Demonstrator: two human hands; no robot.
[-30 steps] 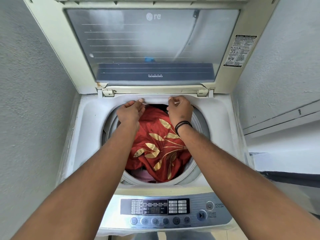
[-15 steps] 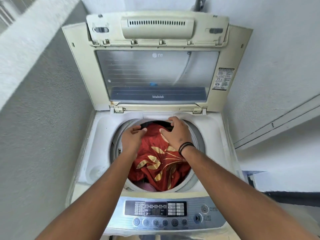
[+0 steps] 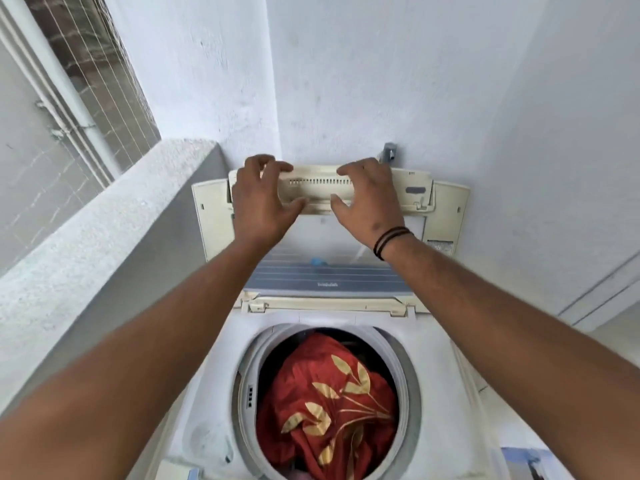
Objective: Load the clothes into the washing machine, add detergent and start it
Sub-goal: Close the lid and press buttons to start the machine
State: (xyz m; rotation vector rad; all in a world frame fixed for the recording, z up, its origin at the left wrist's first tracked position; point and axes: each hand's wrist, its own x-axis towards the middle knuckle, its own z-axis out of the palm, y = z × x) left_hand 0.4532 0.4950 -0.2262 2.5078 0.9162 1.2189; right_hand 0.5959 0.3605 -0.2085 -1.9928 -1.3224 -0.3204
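The top-loading washing machine [image 3: 437, 362] stands with its cream lid [image 3: 448, 211] raised against the back wall. A red cloth with gold leaves [image 3: 332, 393] fills the drum, and a darker garment shows behind it. Both my arms reach up over the drum. My left hand [image 3: 261, 202] grips the left part of the lid's folded top panel, fingers over its upper edge and thumb below. My right hand [image 3: 369, 202], with black bands on the wrist, grips the same panel a little to the right. The control panel and any detergent are out of view.
A metal tap [image 3: 389, 152] sticks out of the wall just above the lid. A rough concrete ledge [image 3: 104, 216] runs along the left, with a wire-meshed window [image 3: 90, 57] above it. White walls close in behind and to the right.
Both hands left the drum's back rim and the red cloth and rose to the top of the raised lid. The camera tilted up, so the control panel dropped out of view.
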